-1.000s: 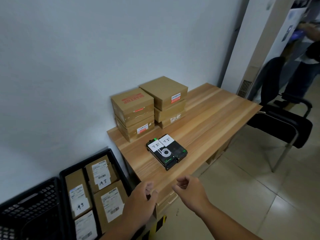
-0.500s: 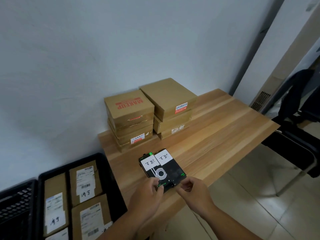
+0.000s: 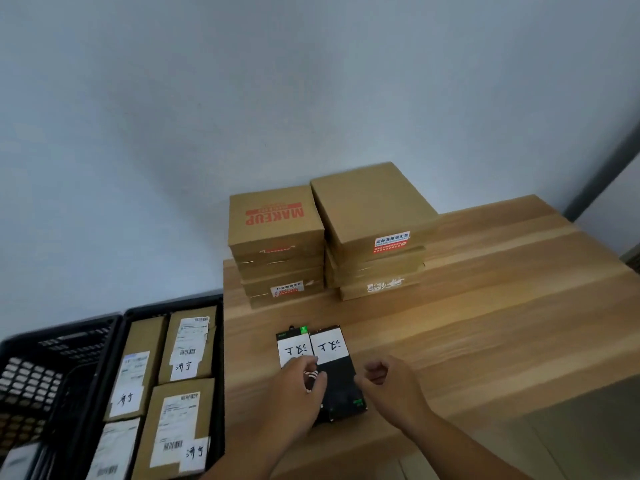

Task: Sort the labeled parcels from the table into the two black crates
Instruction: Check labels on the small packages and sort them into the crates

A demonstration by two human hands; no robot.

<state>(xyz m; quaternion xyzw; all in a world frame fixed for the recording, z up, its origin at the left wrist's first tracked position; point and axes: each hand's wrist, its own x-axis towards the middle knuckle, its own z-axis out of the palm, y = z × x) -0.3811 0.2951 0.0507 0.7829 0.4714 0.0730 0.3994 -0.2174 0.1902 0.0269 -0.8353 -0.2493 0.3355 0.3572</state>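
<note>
Two flat black parcels, each carrying a white handwritten label, lie side by side and touching near the front edge of the pale wooden counter (image 3: 485, 341), just below the centre of the frame. They are the left black parcel (image 3: 293, 351) and the right black parcel (image 3: 338, 384).

The left hand (image 3: 294, 396) lies on the near part of the left black parcel, fingers bent over it and thumb at the seam between the two, apparently gripping it for a lift. The right hand (image 3: 389, 384) sits just beside the outer edge of the right black parcel with its fingers curled. Whether it touches the parcel cannot be told; it seems placed to steady or take that one.

At lower left, beside the counter, the nearer black plastic crate (image 3: 166, 305) holds brown cardboard parcels with printed and handwritten labels (image 3: 187, 341), laid flat with the labels up so they can be read. The further black plastic crate (image 3: 31, 375) stands against it at the left edge of the frame.

Two stacks of brown cardboard boxes (image 3: 277, 237) stand against the wall at the back of the counter.
</note>
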